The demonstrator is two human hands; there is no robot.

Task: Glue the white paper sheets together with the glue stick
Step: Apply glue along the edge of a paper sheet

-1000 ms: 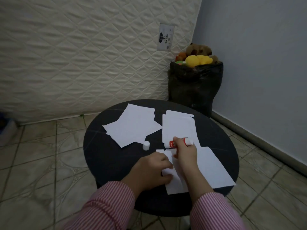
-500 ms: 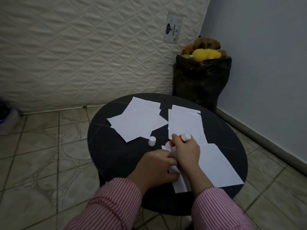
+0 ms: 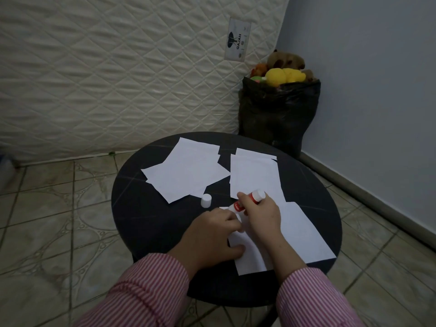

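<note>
My right hand (image 3: 262, 214) grips a red and white glue stick (image 3: 256, 196), tilted with its lower tip at the top left corner of a white paper sheet (image 3: 304, 234) near the table's front. My left hand (image 3: 210, 239) presses flat on that sheet's left part, its fingers touching the right hand. The stick's white cap (image 3: 206, 200) stands alone on the round black table (image 3: 146, 223). A loose stack of white sheets (image 3: 186, 172) lies at the back left and another stack (image 3: 254, 175) at the back right.
A black bag (image 3: 278, 114) full of soft toys stands in the corner behind the table. A quilted mattress (image 3: 118, 72) leans against the wall at the back. Tiled floor (image 3: 52, 220) surrounds the table.
The glue stick has slid from lying nearly level above the sheet to a tilt with its tip down at the sheet's top left corner. My left hand stays pressed on the sheet.
</note>
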